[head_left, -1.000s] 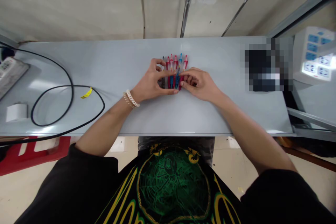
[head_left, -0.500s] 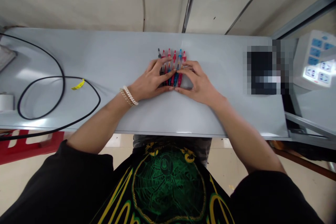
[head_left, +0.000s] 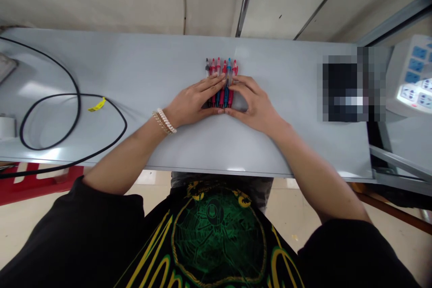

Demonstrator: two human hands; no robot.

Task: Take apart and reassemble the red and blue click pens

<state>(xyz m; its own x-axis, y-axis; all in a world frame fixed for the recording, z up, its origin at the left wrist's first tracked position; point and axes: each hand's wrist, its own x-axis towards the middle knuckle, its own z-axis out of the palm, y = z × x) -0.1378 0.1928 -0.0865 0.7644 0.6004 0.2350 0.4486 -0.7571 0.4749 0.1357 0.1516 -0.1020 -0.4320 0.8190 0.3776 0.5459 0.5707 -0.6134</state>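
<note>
Both the left hand (head_left: pixel 195 100) and the right hand (head_left: pixel 258 102) are rested at six pens (head_left: pixel 224 69) laid side by side at the centre of the frame; the left is spread nearly flat over the row, while the right is curved wide at its right side; whether any pen is gripped cannot be told. By uneven pressure the row could be fanned or one pen forced over another; barrels could be set rolling by an abrupt release, since little friction seems offered by the smooth grey table (head_left: pixel 286 72). A looped black cable (head_left: pixel 78 99) is seen at left, a pixelated dark object (head_left: pixel 340 82) at right; the table is backed by a pale wall (head_left: pixel 101 0) along the top.
</note>
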